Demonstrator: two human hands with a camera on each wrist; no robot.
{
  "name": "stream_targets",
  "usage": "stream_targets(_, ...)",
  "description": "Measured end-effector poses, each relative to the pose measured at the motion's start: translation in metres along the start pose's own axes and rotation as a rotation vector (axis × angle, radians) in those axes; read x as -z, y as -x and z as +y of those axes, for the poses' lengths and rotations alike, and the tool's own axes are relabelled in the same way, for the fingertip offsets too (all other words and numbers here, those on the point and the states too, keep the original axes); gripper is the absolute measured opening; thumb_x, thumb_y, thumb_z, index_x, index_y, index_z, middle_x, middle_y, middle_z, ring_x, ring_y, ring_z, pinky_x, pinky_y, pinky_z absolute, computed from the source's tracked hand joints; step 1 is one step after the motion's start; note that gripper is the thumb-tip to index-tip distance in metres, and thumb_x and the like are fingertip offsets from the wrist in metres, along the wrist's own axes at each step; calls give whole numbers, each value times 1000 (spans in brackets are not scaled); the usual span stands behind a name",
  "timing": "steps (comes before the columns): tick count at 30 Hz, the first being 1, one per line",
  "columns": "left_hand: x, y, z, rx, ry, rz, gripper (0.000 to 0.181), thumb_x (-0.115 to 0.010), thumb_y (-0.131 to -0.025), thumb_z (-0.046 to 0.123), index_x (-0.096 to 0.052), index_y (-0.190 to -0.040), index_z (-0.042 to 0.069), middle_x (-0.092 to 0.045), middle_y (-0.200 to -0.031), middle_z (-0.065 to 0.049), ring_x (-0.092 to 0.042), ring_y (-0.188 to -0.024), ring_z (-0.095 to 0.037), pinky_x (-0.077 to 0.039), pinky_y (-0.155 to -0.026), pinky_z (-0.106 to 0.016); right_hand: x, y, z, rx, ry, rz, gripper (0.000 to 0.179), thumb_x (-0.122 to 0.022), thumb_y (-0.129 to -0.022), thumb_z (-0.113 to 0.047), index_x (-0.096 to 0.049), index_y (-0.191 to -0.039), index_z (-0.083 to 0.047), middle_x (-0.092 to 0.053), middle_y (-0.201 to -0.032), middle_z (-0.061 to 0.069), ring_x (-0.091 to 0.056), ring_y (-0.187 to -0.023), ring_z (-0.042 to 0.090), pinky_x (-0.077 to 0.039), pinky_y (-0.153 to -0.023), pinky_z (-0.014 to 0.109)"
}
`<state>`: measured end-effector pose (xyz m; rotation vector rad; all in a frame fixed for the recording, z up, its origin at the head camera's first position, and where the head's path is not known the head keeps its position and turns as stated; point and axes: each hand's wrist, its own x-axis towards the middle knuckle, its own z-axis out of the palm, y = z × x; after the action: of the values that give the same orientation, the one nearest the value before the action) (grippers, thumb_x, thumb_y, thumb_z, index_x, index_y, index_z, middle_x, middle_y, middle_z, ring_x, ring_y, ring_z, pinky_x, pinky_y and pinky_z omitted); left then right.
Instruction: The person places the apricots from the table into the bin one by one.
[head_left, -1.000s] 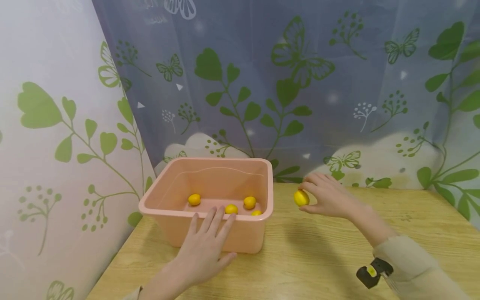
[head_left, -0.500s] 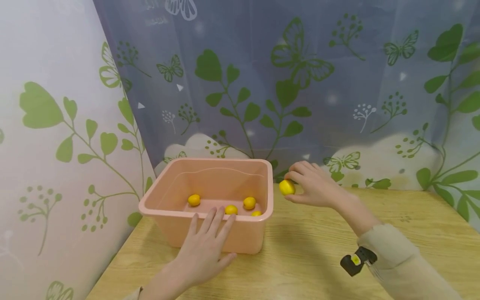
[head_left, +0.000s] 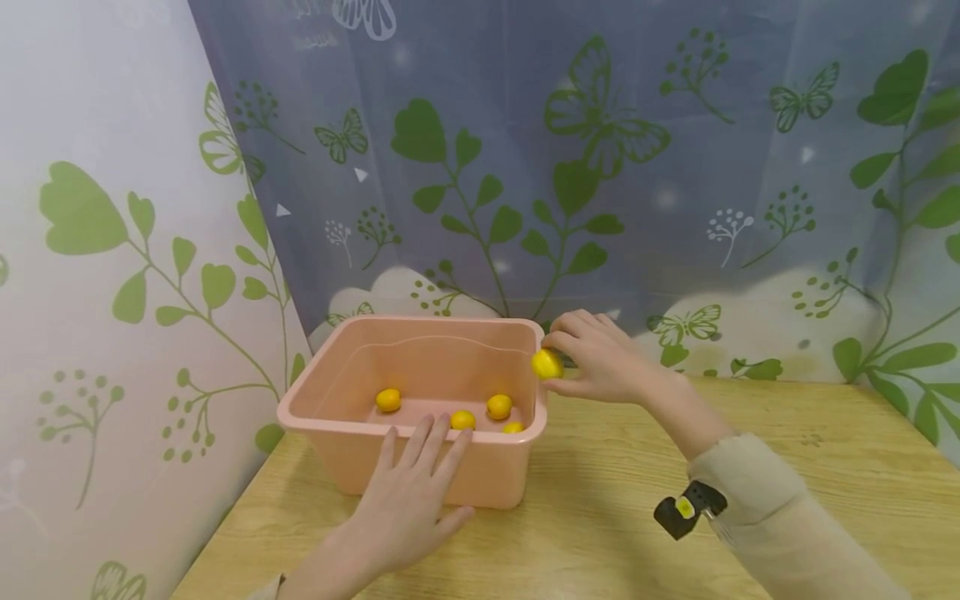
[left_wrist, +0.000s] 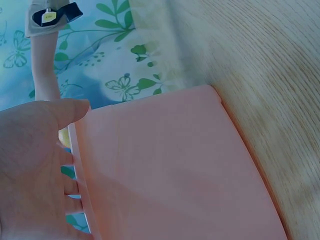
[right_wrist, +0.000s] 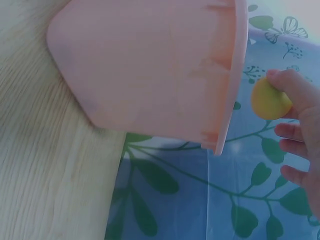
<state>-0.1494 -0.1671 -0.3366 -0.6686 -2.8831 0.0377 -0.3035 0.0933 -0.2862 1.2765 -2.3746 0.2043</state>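
Note:
A pink plastic bin (head_left: 337,425) stands on the table with several yellow lemons (head_left: 499,407) lying on its floor; the front rim partly hides one. My left hand (head_left: 405,508) rests on the near rim, its fingers straight and reaching over the edge, the thumb spread along the outside. Between thumb and fingertips my right hand (head_left: 603,358) pinches another lemon (head_left: 547,364), held up at the bin's right rim. That lemon (right_wrist: 270,98) appears beyond the rim in the right wrist view, apart from the bin wall (right_wrist: 150,65).
The wooden table (head_left: 600,517) extends to the right of the bin. Behind it hangs a blue printed curtain (head_left: 480,208), and a pale leaf-patterned curtain (head_left: 150,333) closes the left side. A small black camera (head_left: 686,507) is strapped at the right sleeve.
My right hand has moved left and upward with the lemon, from over the table to the bin's right rim. The left hand and the bin have stayed in place.

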Motion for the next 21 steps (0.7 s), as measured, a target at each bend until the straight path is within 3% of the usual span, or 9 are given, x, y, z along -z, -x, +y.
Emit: stream_targets(21, 0, 0, 0, -18, -24, 34, 79, -56, -87, 51, -27, -146, 8, -24, -148, -21, -24, -134, -37, -19, -101, -64, -14, -37, -31, -12, -20, -80, 42, -67, -80, -43, -64, -108, -12, -53, -107, 3, -46, -103, 21, -38, -84, 39)
